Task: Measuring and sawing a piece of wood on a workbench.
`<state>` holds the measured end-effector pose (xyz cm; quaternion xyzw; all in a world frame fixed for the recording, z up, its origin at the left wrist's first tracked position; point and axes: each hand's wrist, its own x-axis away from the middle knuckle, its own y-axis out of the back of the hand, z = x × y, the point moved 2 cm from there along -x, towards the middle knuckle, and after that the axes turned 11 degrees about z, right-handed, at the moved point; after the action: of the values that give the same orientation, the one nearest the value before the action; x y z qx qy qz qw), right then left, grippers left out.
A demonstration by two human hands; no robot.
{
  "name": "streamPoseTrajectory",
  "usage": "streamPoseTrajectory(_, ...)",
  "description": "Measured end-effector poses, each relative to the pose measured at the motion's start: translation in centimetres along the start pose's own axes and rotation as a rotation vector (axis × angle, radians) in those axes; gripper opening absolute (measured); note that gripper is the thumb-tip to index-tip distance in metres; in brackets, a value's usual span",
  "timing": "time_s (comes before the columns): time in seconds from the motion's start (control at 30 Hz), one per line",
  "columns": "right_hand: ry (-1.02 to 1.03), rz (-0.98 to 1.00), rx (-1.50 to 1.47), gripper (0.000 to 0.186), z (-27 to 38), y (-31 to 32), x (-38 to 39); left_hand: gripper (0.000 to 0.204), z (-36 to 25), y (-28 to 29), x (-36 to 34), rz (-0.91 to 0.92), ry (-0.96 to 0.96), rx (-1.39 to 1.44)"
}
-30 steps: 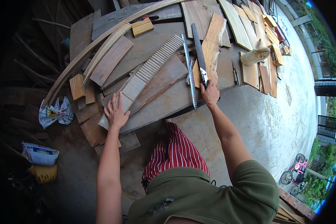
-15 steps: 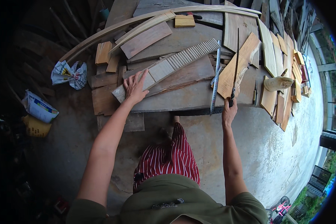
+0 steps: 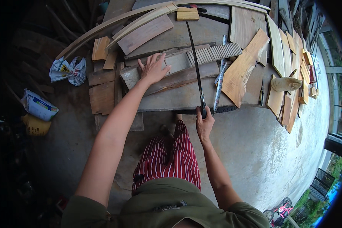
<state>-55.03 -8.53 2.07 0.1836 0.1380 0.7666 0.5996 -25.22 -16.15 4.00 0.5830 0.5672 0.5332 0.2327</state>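
Note:
My left hand (image 3: 154, 69) lies with spread fingers on the plain left part of a long wooden board (image 3: 177, 62). Many parallel cuts run across the board's right part. In my right hand (image 3: 204, 122) is the dark handle of a hand saw (image 3: 196, 62). Its long narrow blade points away from me and crosses over the board near the first cuts on their left side; whether the teeth touch the wood I cannot tell. Beneath the board lies a rough-edged plank (image 3: 186, 78). A white measuring tape (image 3: 217, 91) runs past the board's right part.
An angled light board (image 3: 242, 70) lies right of the saw. Further right are a thin dark-handled tool (image 3: 262, 93), a pale rounded wooden block (image 3: 285, 84) and several offcuts. A long curved strip (image 3: 114, 27) spans the far side. Plastic bags (image 3: 68, 71) lie at left.
My right hand has brought the saw leftward, from beside the angled board to across the cut board. The cut board has shifted right and turned, with my left hand still on it.

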Motion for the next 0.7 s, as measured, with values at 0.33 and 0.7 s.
streamPoseTrajectory(0.33, 0.048, 0.091, 0.138, 0.029, 0.3, 0.5, -0.4, 0.036, -4.1, -3.3, -3.9, -0.356, 0.162, -0.035)
streamPoseTrajectory(0.7, -0.031, 0.178, 0.295, 0.027, 1.4, 1.8, -1.3, 0.029, -6.3, -4.1, -4.9, -0.365, 0.301, -0.136)
